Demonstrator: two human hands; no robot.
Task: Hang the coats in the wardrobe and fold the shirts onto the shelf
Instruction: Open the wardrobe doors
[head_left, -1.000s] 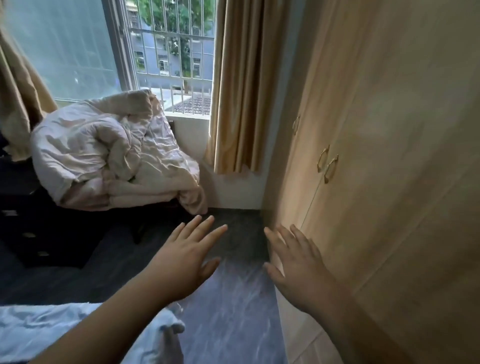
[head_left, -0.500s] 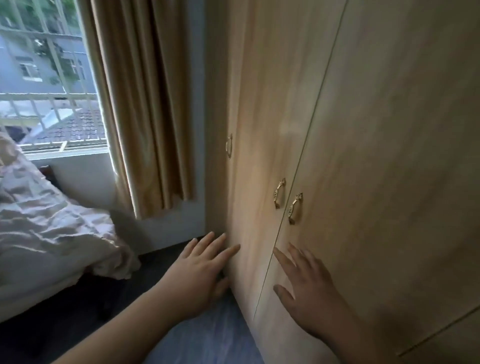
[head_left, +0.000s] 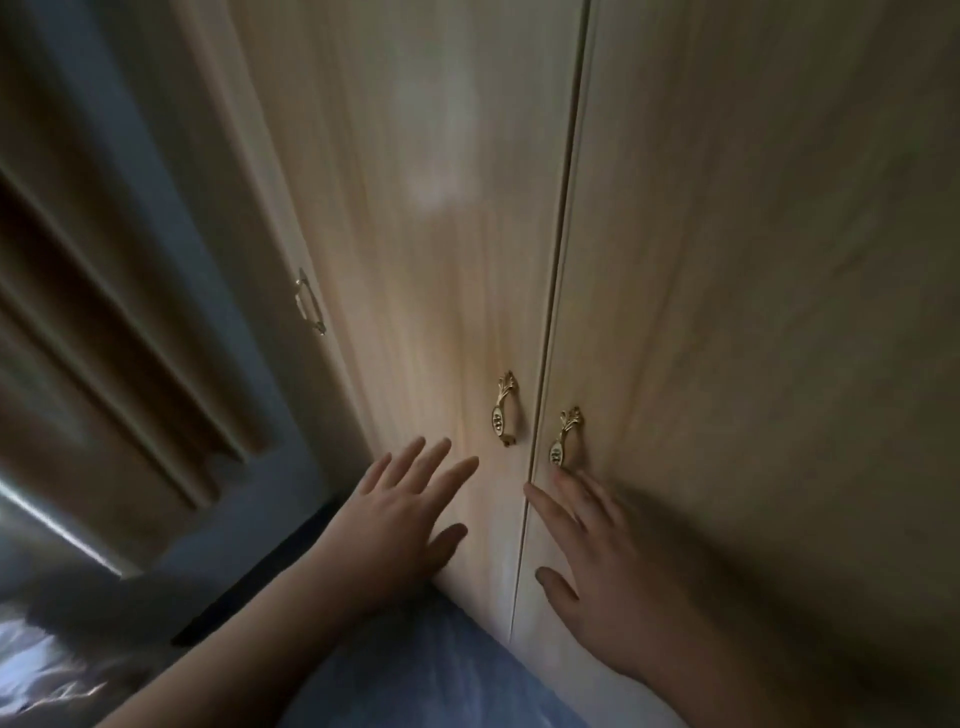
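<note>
Before the closed wardrobe (head_left: 727, 312), both hands have come up from over the floor: left hand (head_left: 400, 525) and right hand (head_left: 597, 561) reach empty, fingers spread, just below the two brass handles (head_left: 503, 410). Opening the doors looks next; no coats or shirts show.

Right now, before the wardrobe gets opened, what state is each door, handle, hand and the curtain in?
left wardrobe door: closed
right wardrobe door: closed, thin seam between the two
left door handle: untouched
right door handle: right fingertips just below it, contact unclear
far side handle: untouched
left hand: open, fingers spread, empty
right hand: open, fingers spread, empty
curtain: hanging gathered in folds
</note>
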